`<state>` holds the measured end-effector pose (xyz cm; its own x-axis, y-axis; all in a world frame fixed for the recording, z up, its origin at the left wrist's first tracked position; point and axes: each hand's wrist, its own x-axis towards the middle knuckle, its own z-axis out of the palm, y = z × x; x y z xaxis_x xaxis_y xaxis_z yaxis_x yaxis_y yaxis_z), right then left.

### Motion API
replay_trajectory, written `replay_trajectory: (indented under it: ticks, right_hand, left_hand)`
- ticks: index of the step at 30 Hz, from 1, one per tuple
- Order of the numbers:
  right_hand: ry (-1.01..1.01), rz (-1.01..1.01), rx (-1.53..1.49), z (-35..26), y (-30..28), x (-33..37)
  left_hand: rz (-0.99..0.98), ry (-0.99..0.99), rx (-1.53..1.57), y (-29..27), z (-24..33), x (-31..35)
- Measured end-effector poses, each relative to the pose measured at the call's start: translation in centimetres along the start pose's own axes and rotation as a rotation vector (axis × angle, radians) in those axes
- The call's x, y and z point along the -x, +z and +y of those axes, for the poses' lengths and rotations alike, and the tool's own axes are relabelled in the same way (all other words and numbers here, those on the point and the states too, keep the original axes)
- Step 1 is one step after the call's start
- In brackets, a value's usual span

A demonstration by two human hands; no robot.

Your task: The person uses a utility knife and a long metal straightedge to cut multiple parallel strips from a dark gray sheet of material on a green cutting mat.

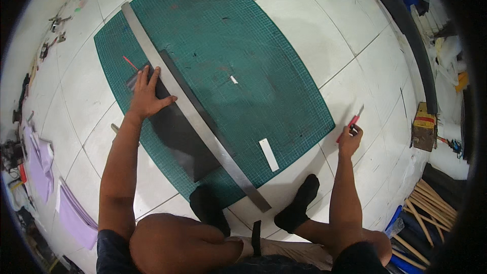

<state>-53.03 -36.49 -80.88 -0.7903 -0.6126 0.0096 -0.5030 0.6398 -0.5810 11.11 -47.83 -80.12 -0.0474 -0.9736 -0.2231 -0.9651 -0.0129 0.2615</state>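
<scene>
Right of the knife-holding right hand (350,139) sits a yellow box (424,127) with red bands, on the white tile floor (314,25). That hand's closed around a red utility knife (350,123). Meanwhile the left hand (146,96) lies flat, fingers spread, on a dark sheet (177,137) beside the long steel ruler (193,106) on the green cutting mat (238,66).

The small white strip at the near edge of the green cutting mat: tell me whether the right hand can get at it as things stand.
Probably yes. The small white strip lies flat and uncovered on the green cutting mat, with bare floor between it and the right hand. That hand grips a red utility knife, so its fingers are occupied.
</scene>
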Motion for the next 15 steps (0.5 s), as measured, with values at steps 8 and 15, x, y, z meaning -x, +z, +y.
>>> replay_trajectory:
  ticks: [8, 15]
  right_hand:
    - [-0.6, -0.403, 0.139, -8.7, 5.5, 11.1]
    - [-0.49, -0.717, 0.188, -10.3, 3.6, 20.4]
  left_hand:
    - [0.206, -0.061, -0.024, 2.7, 1.8, -1.0]
    - [0.488, 0.049, -0.046, 4.7, -1.1, -0.7]
